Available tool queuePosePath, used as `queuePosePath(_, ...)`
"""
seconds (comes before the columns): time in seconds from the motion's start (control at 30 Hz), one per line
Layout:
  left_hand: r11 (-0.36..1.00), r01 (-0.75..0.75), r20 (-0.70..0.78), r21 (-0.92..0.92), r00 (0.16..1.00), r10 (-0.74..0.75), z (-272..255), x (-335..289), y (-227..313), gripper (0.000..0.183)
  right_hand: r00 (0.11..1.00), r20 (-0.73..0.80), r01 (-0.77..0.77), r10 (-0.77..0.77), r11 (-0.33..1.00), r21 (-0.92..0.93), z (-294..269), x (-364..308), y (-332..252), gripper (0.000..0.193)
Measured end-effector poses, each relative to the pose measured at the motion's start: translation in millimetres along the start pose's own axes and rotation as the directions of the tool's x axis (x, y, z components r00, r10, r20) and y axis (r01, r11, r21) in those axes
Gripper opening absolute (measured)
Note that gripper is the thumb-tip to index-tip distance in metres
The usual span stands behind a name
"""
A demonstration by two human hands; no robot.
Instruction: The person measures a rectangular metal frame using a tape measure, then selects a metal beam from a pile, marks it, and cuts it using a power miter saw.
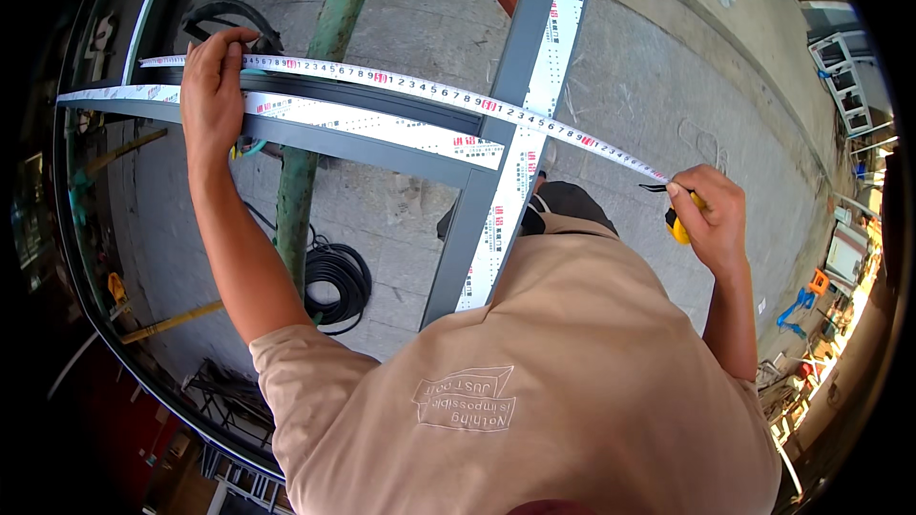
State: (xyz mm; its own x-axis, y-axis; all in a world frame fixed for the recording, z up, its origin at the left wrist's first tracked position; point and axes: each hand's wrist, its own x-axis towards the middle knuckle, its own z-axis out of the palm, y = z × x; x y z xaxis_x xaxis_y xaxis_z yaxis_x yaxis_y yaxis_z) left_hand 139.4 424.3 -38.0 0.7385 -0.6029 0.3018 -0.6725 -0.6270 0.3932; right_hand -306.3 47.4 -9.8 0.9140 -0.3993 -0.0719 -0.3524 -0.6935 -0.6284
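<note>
Left hand is bending over the tape blade near its left end, though I can't tell whether it's pinching or just pressing; right hand is gripping the yellow tape case, so my two hands are sitting well apart; the blade is stretching between them, running just beyond the film-covered crossbar, crossing over the upright and sticking out past it above the grey floor; a green pole is passing under the frame and a black hose coil is lying near it, fwiw; looks to me like I'm on the measuring step; imo the next move is calling for a steady left end, a straight blade and a careful reading at the upright
</note>
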Motion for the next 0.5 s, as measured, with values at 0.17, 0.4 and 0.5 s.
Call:
queuePosePath(0.17,1.000,-0.020,-0.013,0.019,1.000,0.021,1.3,0.4,-2.7,0.023,1.000,-0.030,0.009,-0.009,1.000,-0.003,1.2,1.4,-0.5,0.009)
queuePosePath(0.4,1.000,-0.030,-0.029,-0.005,0.999,0.030,2.4,0.0,-3.4,0.031,0.999,-0.040,0.019,-0.019,1.000,-0.005,1.4,2.5,0.7,0.008)
queuePosePath(0.5,0.999,-0.038,-0.016,0.008,0.999,0.038,1.4,0.7,-4.3,0.034,0.999,-0.044,0.019,-0.019,1.000,-0.009,1.9,2.2,1.9,0.008)
